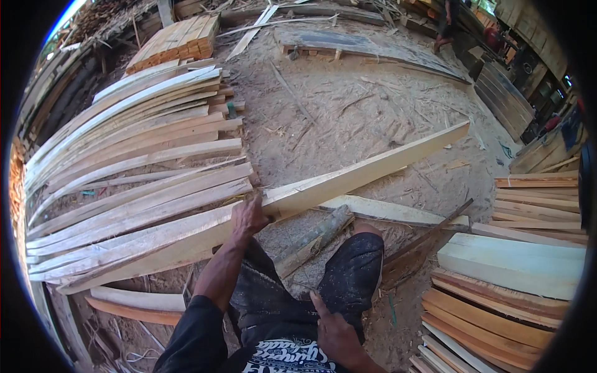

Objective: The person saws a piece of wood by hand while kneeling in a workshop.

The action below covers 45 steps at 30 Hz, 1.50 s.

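Note:
My left hand (pixel 249 216) is closed on a long pale board (pixel 367 161), which runs diagonally from the lower left toward the upper right, over a stack of planks (pixel 137 149) on the left. My right hand (pixel 333 329) is low by my lap, index finger stretched out and the others loosely bent, with nothing visible in it. Between my legs lies a short bark-edged piece of wood (pixel 314 239), and another pale slab (pixel 398 211) lies across beyond my knees.
Boards are piled at right (pixel 510 255) and far left (pixel 171 43). A dark flat panel (pixel 367 46) rests on blocks across the sawdust-covered ground (pixel 329 105). A person (pixel 446 28) stands at the back right, near leaning panels (pixel 500 99).

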Motion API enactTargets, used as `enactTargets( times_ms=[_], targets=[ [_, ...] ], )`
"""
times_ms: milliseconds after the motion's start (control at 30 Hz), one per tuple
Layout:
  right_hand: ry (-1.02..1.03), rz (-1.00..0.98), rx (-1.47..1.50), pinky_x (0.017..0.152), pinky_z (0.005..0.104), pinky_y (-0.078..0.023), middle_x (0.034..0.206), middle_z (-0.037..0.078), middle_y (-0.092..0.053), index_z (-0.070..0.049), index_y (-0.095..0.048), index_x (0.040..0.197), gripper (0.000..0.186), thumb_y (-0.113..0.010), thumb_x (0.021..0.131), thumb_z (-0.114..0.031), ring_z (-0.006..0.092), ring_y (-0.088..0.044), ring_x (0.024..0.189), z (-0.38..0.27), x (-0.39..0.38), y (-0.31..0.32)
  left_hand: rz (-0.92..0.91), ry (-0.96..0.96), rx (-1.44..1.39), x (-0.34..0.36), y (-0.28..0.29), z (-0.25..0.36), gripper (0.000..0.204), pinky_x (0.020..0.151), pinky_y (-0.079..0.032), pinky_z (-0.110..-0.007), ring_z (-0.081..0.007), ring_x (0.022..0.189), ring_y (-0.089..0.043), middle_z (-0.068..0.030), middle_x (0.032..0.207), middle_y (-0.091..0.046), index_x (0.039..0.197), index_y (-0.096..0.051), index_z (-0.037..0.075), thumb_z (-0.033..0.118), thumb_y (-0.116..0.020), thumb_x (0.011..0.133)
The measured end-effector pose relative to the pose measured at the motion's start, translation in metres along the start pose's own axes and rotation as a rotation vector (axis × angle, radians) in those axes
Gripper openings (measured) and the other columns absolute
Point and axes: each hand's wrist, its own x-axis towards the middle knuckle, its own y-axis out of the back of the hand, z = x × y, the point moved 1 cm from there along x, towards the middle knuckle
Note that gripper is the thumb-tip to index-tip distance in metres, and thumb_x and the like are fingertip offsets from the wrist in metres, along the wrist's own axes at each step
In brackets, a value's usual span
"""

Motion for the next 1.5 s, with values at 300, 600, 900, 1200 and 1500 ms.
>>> enactTargets(
  times_ms=[300, 600, 900, 1200, 1500],
  targets=[
    [0.047, 0.005, 0.063, 0.073, 0.0526, -0.048, 0.087, 0.028, -0.062, -0.013, -0.03, 0.15, 0.074, -0.053, 0.082, 0.005, 0.0464, -0.059, 0.077, -0.009, 0.12, -0.021, 0.052, 0.0, -0.051, -0.014, 0.013, -0.008, 0.059, 0.074, -0.051, -0.047, -0.0376, 0.084, -0.066, -0.0182, 0.09, -0.068, 0.095, -0.058, 0.005, 0.047, -0.082, 0.061],
    [0.092, 0.057, 0.157, 0.076, 0.0544, -0.046, 0.084, 0.03, -0.061, -0.015, -0.033, 0.148, 0.069, -0.051, 0.084, 0.004, 0.049, -0.059, 0.083, 0.007, 0.153, -0.014, -0.028, -0.016, -0.009, -0.003, 0.014, 0.007, 0.059, 0.074, -0.053, -0.045, -0.0372, 0.084, -0.068, -0.0191, 0.091, -0.07, 0.105, -0.06, 0.007, 0.042, -0.082, 0.063],
    [-0.038, 0.036, 0.285, 0.085, 0.0476, -0.05, 0.122, 0.026, -0.058, -0.014, -0.037, 0.147, 0.066, -0.054, 0.085, 0.005, 0.0451, -0.059, 0.102, -0.008, -0.001, 0.022, 0.004, -0.008, -0.045, 0.001, 0.001, -0.006, 0.06, 0.073, -0.05, -0.049, -0.0377, 0.082, -0.066, -0.0181, 0.085, -0.069, 0.094, -0.06, 0.006, 0.05, -0.083, 0.059],
    [-0.002, 0.023, 0.173, 0.079, 0.0507, -0.048, 0.11, 0.03, -0.061, -0.014, -0.036, 0.147, 0.066, -0.053, 0.086, 0.002, 0.0472, -0.06, 0.096, 0.018, 0.183, -0.03, 0.007, -0.056, -0.018, 0.0, 0.014, 0.011, 0.058, 0.071, -0.052, -0.048, -0.0374, 0.081, -0.068, -0.0192, 0.087, -0.07, 0.097, -0.06, 0.005, 0.045, -0.082, 0.061],
    [-0.042, 0.247, 0.3, 0.087, 0.0405, -0.052, 0.116, 0.029, -0.061, -0.006, -0.039, 0.145, 0.065, -0.061, 0.084, 0.001, 0.0413, -0.064, 0.101, 0.026, 0.045, 0.04, -0.067, -0.097, -0.058, 0.025, 0.011, -0.023, 0.07, 0.076, -0.051, -0.047, -0.0373, 0.087, -0.066, -0.021, 0.089, -0.068, 0.102, -0.063, 0.004, 0.054, -0.083, 0.057]
  ],
)
